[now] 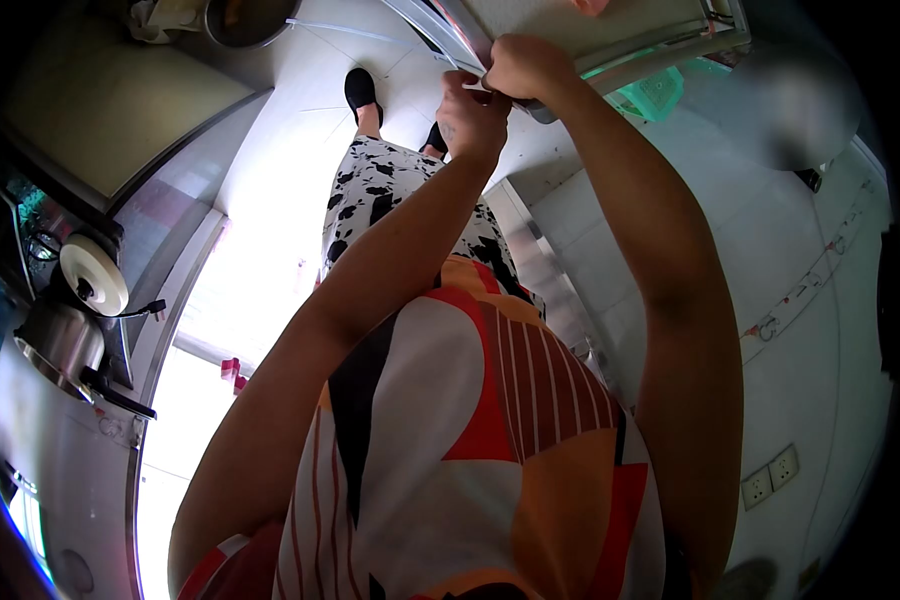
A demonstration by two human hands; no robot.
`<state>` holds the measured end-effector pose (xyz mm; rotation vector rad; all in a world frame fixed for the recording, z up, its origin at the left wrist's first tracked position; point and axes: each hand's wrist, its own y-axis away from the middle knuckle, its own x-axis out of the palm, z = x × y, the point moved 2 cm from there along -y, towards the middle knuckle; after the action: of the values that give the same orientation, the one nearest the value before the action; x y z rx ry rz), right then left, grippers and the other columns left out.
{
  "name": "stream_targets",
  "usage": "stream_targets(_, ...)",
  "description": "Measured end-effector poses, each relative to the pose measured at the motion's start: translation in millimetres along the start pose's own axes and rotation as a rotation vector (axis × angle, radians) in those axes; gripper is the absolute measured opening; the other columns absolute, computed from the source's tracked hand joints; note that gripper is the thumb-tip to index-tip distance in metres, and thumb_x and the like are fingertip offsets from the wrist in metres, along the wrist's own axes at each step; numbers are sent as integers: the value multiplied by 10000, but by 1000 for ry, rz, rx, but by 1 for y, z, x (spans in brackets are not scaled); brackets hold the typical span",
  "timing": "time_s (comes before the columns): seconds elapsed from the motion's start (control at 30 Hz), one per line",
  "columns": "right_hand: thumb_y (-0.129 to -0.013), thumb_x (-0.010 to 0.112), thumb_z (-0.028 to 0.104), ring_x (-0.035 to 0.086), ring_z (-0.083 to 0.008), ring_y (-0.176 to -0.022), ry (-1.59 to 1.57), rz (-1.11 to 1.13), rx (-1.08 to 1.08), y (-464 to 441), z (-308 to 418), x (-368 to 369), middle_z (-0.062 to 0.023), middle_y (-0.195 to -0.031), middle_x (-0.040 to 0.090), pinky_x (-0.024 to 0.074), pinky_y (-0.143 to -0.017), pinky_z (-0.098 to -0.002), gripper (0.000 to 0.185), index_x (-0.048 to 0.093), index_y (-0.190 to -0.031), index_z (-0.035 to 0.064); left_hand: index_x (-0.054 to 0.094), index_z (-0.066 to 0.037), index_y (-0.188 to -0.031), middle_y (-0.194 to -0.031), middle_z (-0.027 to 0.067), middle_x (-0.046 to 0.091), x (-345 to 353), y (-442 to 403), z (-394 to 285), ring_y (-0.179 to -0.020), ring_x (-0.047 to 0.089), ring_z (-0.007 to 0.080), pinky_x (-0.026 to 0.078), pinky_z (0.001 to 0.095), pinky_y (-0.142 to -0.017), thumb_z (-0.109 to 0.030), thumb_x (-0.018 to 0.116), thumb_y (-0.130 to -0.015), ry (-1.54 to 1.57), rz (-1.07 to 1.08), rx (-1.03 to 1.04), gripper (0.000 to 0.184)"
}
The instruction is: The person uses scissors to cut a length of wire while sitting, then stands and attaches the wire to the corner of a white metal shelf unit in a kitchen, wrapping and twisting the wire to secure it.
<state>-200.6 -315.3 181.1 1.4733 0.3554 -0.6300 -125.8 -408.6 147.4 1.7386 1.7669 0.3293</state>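
My left hand (473, 118) has its fingers bent together in a pinch at the corner of a silver metal frame (467, 38). My right hand (532, 70) is closed beside it, thumb and fingers pressed against the same corner. The two hands nearly touch. Whatever sits between the fingertips is small and mostly covered, so I cannot tell its kind. A thin pale strip (355, 35) runs from the upper left towards the hands; whether it reaches them is unclear. The frame borders a beige panel (540, 18).
Right of the frame is a green plastic basket (654, 93). A counter at left carries a steel saucepan (65, 345), a cream lid (94, 274) and a black plug (156, 308). A round pan (245, 20) stands upper left. Wall sockets (770, 478) are lower right.
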Motion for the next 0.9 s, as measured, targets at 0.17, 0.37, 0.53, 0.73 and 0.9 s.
stream_targets(0.17,-650,561,200,629,-284,-812,17,-5,28,-1,1,1,-117,-878,650,500,-704,-366,292,669,-896,86,623,-6,-759,-662,137,632,4,-4,7,-602,615,280,473,346,-602,-239,649,-701,-44,14,18,241)
stream_targets(0.37,-633,562,181,629,-296,-785,14,20,-39,-3,-2,0,-142,-870,644,498,-693,-371,297,671,-888,75,662,-27,-768,-630,117,627,1,-5,9,-569,607,228,471,317,-584,-265,655,-704,44,88,-92,246)
stream_targets(0.53,-595,615,197,606,-292,-649,-7,5,-174,-19,-11,7,-172,-701,619,472,-614,-367,240,665,-760,30,661,2,-835,-674,69,637,-7,-3,6,-551,577,128,452,258,-533,-150,641,-725,222,139,-144,190)
stream_targets(0.73,-592,639,128,600,-238,-610,-23,10,-188,-15,-17,9,-136,-670,621,464,-583,-348,160,667,-728,51,638,26,-853,-706,47,602,-6,-12,19,-543,507,101,390,222,-479,-56,621,-747,553,327,-311,135)
stream_targets(0.9,-582,655,125,595,-224,-603,-41,-15,-201,-7,-17,6,-117,-652,619,462,-573,-338,141,656,-701,50,624,21,-831,-647,29,550,-7,-15,26,-519,462,91,332,212,-440,-61,619,-758,718,458,-390,110)
